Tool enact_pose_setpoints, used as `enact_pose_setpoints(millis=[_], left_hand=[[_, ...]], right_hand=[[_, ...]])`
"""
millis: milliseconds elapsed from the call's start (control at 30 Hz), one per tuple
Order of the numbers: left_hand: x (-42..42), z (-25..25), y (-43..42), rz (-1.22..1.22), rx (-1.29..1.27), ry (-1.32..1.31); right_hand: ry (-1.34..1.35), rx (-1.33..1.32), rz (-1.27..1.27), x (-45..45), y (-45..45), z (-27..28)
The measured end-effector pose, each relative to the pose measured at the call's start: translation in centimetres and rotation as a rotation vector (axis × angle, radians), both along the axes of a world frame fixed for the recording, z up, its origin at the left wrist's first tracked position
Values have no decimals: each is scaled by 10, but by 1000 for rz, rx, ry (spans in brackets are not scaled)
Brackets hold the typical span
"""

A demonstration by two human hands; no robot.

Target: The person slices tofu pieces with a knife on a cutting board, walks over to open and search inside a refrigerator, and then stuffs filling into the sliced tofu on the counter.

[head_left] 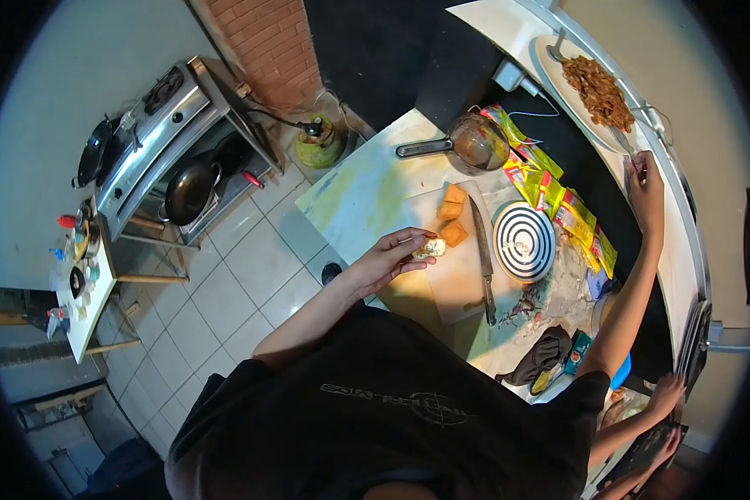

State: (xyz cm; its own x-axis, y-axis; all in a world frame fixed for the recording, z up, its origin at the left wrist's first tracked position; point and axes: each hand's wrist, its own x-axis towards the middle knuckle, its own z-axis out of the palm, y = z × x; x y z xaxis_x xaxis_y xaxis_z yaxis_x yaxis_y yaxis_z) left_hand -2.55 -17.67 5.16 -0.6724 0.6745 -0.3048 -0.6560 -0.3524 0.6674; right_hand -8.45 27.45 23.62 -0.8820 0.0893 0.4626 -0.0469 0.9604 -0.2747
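My left hand (400, 254) pinches a pale, opened tofu piece (430, 248) above the cutting board (442, 287). Two orange-brown tofu pieces (452, 217) lie on the board just beyond it. To their right is a long knife (482, 242) with a dark handle. Out at the right, my right hand (644, 187) has its fingers closed on a metal spoon (622, 140) at the near end of an oval white plate (550, 62). Brown chopped filling (596, 92) covers much of that plate, and another utensil (556, 46) rests at its far end.
A striped round plate (524, 242), yellow packets (575, 218) and a pan (477, 142) stand on the table (350, 187). At lower right are another person's hands (667, 396). A stove (154, 125) and green gas cylinder (317, 148) stand at left.
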Motion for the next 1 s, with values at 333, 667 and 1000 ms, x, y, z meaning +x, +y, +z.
enact_pose_setpoints(millis=[333, 667, 1000], left_hand=[[6, 1, -15, 35, -3, -20], [-20, 8, -18, 57, 21, -10], [-52, 0, -38, 124, 29, 5]], right_hand=[[104, 119, -17, 3, -7, 1], [225, 216, 151, -36, -67, 67], [-189, 785, 303, -224, -74, 83]])
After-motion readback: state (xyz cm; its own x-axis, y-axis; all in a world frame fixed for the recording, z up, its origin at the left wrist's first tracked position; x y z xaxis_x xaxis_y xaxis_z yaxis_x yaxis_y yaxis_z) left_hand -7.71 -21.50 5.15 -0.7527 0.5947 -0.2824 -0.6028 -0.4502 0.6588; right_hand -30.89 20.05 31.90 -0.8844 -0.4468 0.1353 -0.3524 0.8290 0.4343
